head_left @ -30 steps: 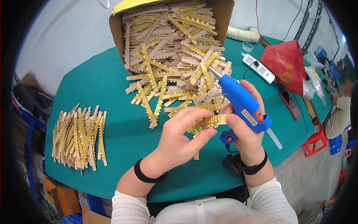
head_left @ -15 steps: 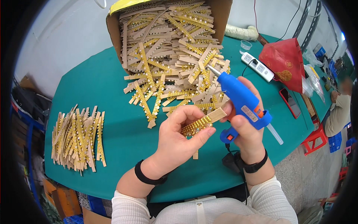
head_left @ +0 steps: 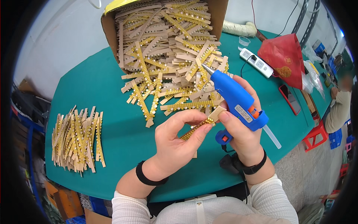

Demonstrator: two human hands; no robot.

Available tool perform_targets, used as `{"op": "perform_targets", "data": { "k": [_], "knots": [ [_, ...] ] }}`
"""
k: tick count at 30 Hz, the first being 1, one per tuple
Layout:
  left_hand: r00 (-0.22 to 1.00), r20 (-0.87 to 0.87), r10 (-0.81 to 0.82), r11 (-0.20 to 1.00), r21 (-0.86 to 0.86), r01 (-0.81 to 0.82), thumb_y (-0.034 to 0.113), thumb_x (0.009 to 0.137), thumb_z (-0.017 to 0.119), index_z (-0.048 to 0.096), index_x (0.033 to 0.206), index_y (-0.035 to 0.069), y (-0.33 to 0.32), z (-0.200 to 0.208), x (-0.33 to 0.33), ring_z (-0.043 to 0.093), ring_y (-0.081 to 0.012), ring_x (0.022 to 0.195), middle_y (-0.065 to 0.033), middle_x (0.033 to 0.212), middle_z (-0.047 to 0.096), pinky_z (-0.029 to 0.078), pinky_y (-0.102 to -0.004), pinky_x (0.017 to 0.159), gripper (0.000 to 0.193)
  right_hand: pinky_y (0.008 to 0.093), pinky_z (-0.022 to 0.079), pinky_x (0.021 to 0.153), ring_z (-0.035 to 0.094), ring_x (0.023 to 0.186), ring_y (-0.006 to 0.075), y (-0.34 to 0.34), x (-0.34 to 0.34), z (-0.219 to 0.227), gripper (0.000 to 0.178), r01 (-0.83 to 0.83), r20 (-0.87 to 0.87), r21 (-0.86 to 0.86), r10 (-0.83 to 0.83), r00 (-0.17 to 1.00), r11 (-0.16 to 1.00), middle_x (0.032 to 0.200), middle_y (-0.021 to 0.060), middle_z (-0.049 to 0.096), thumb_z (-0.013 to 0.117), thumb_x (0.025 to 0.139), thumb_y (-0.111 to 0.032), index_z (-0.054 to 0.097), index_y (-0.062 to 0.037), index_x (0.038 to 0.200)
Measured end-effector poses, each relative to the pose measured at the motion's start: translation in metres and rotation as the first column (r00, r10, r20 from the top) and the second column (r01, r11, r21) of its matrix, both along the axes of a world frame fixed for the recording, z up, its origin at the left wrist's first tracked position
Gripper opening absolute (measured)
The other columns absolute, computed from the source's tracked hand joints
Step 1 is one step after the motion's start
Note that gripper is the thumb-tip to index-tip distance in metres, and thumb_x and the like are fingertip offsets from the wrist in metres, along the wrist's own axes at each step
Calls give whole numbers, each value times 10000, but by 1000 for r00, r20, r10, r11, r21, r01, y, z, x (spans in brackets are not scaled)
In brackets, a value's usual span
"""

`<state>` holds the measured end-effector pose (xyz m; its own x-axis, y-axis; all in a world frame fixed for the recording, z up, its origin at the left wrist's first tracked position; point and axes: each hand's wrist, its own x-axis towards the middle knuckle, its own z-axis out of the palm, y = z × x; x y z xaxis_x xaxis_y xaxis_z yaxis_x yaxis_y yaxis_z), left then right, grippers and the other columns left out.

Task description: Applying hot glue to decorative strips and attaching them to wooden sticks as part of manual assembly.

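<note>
My left hand point(head_left: 173, 136) pinches a tan strip trimmed with gold beading point(head_left: 191, 133) between thumb and fingers, its bare end tilted up to the right. My right hand point(head_left: 244, 138) is wrapped round a blue glue gun point(head_left: 234, 93), nozzle toward the upper left, with a clear glue stick out of its back. The right thumb also presses on the strip's bare end. Beyond both hands, a heap of similar strips point(head_left: 179, 63) spills from a cardboard box point(head_left: 220, 15). A smaller pile of strips point(head_left: 77, 140) lies at the left.
On the green table point(head_left: 123, 149) are a white power strip point(head_left: 256, 62), a red bag point(head_left: 281, 56), a phone point(head_left: 289, 99) and a small clear cup point(head_left: 244, 42). A dark plug block point(head_left: 230, 164) hangs by my right wrist. Another person point(head_left: 339, 108) sits at the far right near a red stool point(head_left: 316, 137).
The strip has turned in my fingers, so its beaded face shows less. My right thumb has come onto its bare end. The glue gun has shifted slightly left.
</note>
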<state>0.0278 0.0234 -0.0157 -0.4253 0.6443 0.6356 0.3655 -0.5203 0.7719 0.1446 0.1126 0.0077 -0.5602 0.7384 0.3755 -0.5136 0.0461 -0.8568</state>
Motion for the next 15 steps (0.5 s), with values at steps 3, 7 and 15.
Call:
{"op": "perform_targets", "data": {
  "k": [3, 7, 15],
  "knots": [
    [997, -55, 48, 999, 10, -47, -50, 689, 674, 594, 862, -8, -2, 2, 1, 594, -144, 675, -90, 781, 623, 480, -241, 612, 195, 230, 457, 707, 524, 812, 86, -1, 0, 0, 613, 19, 32, 25, -20, 999, 1000, 947, 63, 532, 628, 736, -29, 328, -16, 1270],
    [988, -123, 93, 995, 55, -87, -66, 669, 675, 600, 853, 1, 0, 0, 0, 599, -167, 659, -88, 756, 622, 479, -245, 589, 210, 235, 460, 704, 519, 803, 95, -4, 0, 2, 640, 21, 59, 12, -22, 998, 1000, 968, 77, 524, 627, 708, -37, 326, -4, 1272],
    [878, -464, 116, 990, 129, -63, -97, 654, 643, 584, 829, 4, -1, 10, -8, 578, -211, 634, -95, 773, 598, 471, -276, 550, 211, 230, 453, 670, 527, 777, 92, -1, 1, 5, 605, -42, 86, -75, 49, 995, 996, 936, 71, 535, 632, 730, -41, 341, -12, 1259]
  ]
}}
